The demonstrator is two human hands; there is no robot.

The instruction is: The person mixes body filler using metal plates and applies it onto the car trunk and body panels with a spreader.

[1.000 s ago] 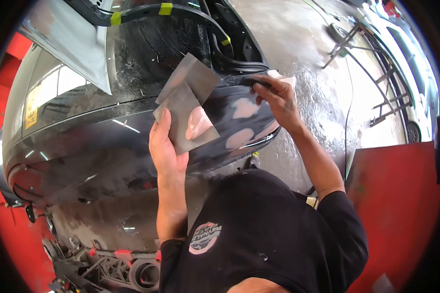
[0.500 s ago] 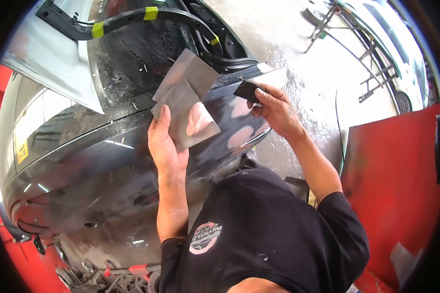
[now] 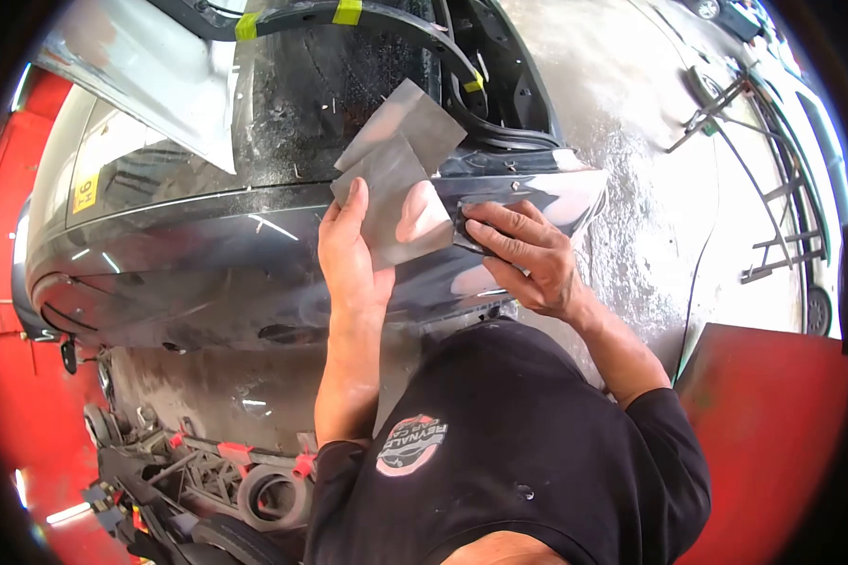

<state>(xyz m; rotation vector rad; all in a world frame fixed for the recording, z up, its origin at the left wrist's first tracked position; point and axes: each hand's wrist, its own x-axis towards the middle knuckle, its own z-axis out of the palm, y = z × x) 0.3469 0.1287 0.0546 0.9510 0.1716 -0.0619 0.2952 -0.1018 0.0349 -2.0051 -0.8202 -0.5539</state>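
Note:
My left hand [image 3: 353,250] grips two overlapping thin grey plates [image 3: 391,198], thumb on top, above the dark car panel [image 3: 188,226]. A smooth pink blob of paste [image 3: 424,212] lies on the nearer plate. Just right of that plate, my right hand [image 3: 528,247] holds a small black spreader [image 3: 464,235], its fingers pressed over it and partly hiding it. The spreader is low by the car's corner; whether it touches the surface cannot be told. A pale pinkish patch [image 3: 476,281] shows on the bodywork below it.
Across the car's opening runs a black curved frame [image 3: 396,28] with yellow tape. A pale panel [image 3: 151,80] juts in at upper left. Metal stands [image 3: 782,193] are at right, a red panel [image 3: 763,405] at lower right, and tyres with metal parts [image 3: 273,494] at lower left.
My right hand has swung down and inward, with its fingers now flatter over the black spreader beside the plates. In view, the plates and my left hand sit slightly farther right.

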